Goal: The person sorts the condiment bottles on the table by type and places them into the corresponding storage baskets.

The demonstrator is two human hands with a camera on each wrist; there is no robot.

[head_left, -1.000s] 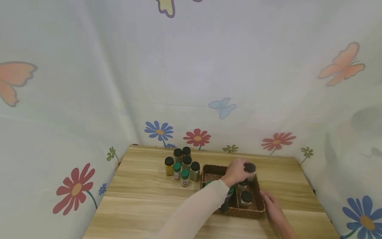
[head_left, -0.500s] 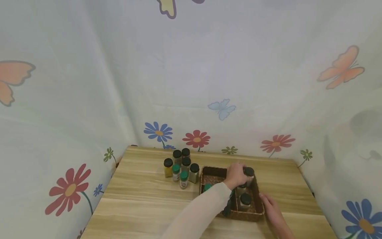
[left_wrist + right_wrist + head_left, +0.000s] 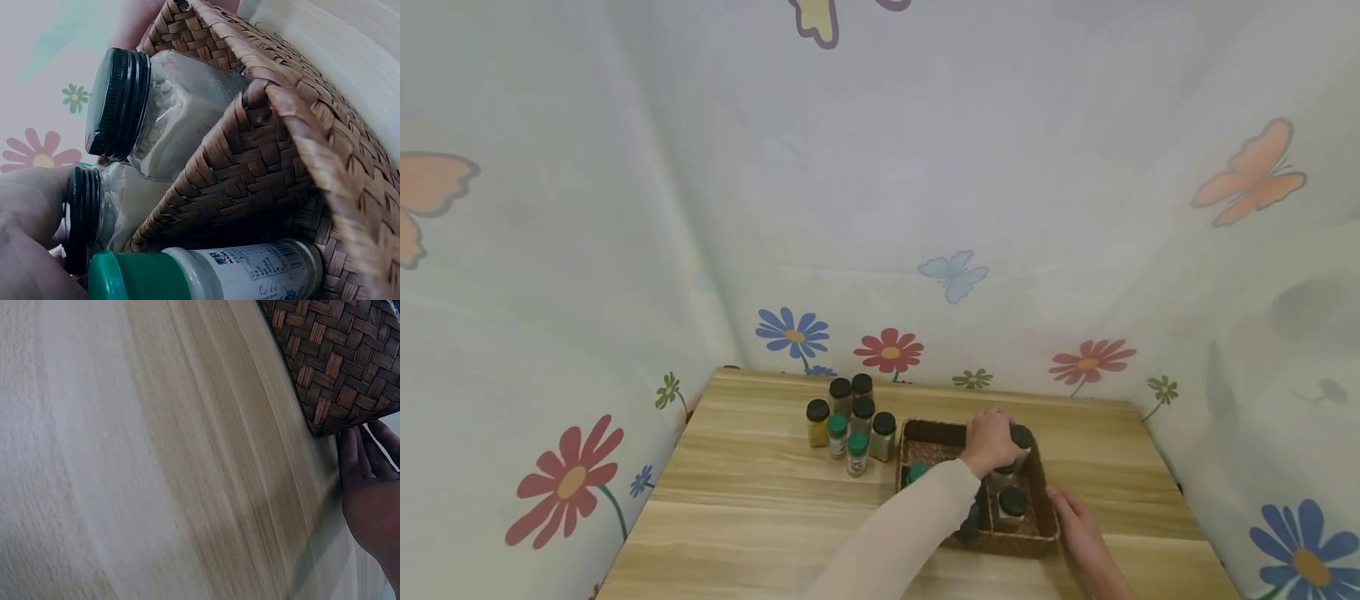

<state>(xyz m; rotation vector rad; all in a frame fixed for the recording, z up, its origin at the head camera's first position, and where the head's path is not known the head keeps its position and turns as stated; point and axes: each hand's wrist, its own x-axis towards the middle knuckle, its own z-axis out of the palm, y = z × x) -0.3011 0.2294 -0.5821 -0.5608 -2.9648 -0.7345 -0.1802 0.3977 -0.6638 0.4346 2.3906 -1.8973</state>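
Note:
My left hand (image 3: 992,440) reaches into the brown woven basket (image 3: 1007,546) and grips a black-lidded spice jar (image 3: 1021,435) at the back right corner. In the left wrist view, my left fingers lie by the black lid of a clear jar (image 3: 114,200) with pale contents. Another black-lidded jar (image 3: 1012,502) stands at the front of the same right compartment. Across the woven divider (image 3: 234,150) is a green-capped jar (image 3: 231,269) with a white label. My right hand (image 3: 1081,527) rests against the basket's right side, its fingers (image 3: 350,453) extended along the wall.
Left of the basket, several spice jars stand grouped on the wooden table (image 3: 745,500), among them a yellow one (image 3: 817,425) and a green-capped one (image 3: 857,454). My left sleeve (image 3: 902,533) covers part of the basket's left compartment. A flowered curtain (image 3: 850,208) hangs behind the table.
The spice jar in my left hand has gone down into the basket's back right corner, and the hand has lowered slightly with it. My right hand stays at the basket's side.

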